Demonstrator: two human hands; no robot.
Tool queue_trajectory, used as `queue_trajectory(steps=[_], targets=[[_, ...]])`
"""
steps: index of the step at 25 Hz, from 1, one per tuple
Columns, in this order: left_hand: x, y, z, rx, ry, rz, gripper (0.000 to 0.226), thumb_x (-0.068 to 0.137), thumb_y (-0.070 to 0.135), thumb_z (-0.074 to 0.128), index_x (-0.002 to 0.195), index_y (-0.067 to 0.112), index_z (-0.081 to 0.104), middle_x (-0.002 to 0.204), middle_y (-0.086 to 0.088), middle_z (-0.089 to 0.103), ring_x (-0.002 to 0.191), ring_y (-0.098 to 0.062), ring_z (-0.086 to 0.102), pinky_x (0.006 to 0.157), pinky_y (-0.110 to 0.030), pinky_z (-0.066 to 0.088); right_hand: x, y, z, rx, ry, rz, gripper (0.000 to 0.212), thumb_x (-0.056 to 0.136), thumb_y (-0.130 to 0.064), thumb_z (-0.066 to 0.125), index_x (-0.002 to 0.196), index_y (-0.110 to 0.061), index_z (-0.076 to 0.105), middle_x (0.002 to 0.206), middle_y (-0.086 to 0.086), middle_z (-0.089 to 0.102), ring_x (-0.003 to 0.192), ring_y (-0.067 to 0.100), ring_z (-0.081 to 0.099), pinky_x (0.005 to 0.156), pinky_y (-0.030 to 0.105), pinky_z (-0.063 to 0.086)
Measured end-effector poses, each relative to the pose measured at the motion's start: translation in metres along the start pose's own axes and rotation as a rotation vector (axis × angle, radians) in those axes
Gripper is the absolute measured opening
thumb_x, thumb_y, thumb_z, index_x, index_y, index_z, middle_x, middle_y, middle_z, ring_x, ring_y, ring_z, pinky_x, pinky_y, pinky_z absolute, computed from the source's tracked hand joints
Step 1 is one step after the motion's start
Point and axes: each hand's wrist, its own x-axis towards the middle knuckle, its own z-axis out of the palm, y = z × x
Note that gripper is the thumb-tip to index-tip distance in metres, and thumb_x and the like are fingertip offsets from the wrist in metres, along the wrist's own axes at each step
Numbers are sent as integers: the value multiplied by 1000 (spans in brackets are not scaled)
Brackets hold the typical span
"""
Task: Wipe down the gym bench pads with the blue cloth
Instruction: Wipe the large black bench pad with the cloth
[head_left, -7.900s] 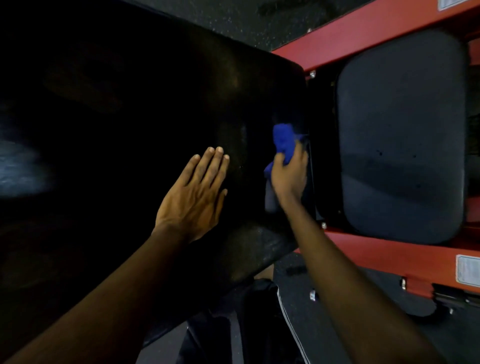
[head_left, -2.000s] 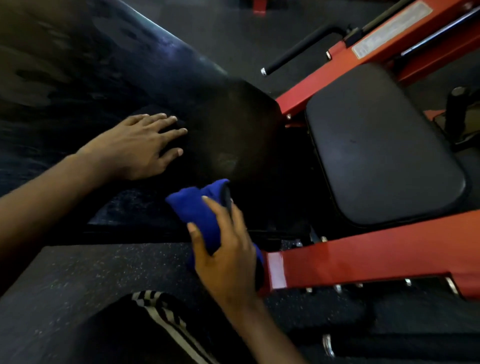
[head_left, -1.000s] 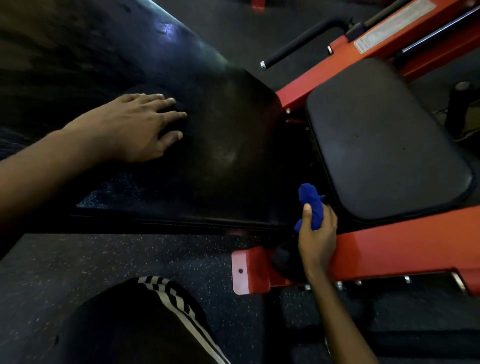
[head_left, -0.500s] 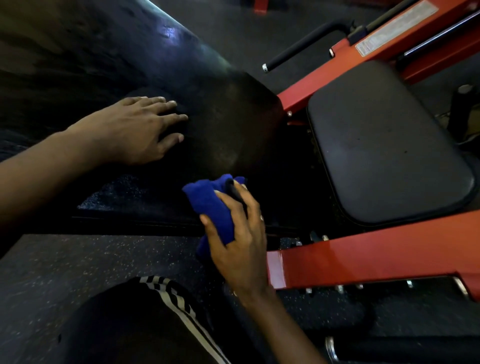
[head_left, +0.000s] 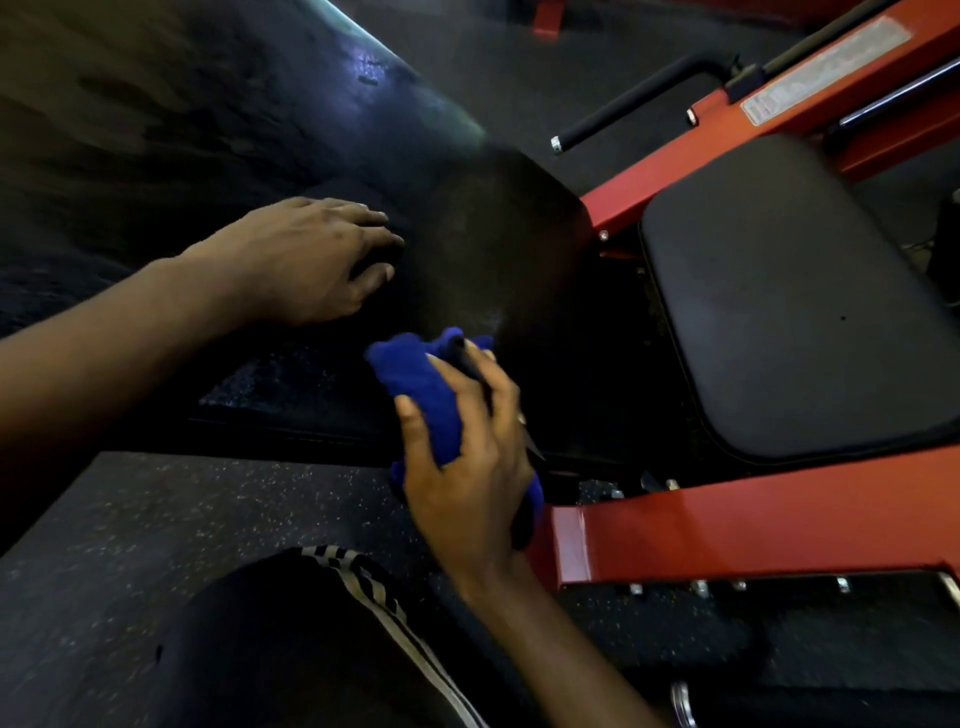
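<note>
blue cloth back at back pad edge | right grip clamps it, hiding part | left grip flat, uncurled

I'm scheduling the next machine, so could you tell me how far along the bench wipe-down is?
Likely done: the back pad shows a streaky sheen higher up. In hand: the right hand grips the blue cloth at that pad's lower edge; the left hand rests flat on it. Remaining: the seat pad looks matt, with no cloth on it.
</note>
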Motion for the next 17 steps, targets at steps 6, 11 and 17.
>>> queue_trajectory(steps=[6,11,17], targets=[[-36,-10,-17,40,-24,-54,61,100,47,34,153,18,45,160,-11,38,148,-27,36,121,-40,25,5,16,-45,-62,-593,-159,92,92,-56,64,162,-40,8,170,-12,-9,158,11,1,123,52,27],[-42,-5,-7,96,36,-82,61,101,45,28,152,14,45,157,-15,42,147,-29,38,121,-44,26,6,57,-40,-109,-535,-330,107,82,-59,77,161,-40,8,171,-7,-5,157,14,9,121,39,30],[-37,-13,-4,57,-1,-57,63,103,52,27,151,15,46,157,-16,41,147,-32,37,120,-45,26,11,-14,14,-31,-342,-415,91,81,-52,80,154,-21,35,166,9,20,156,26,18,123,43,27]])
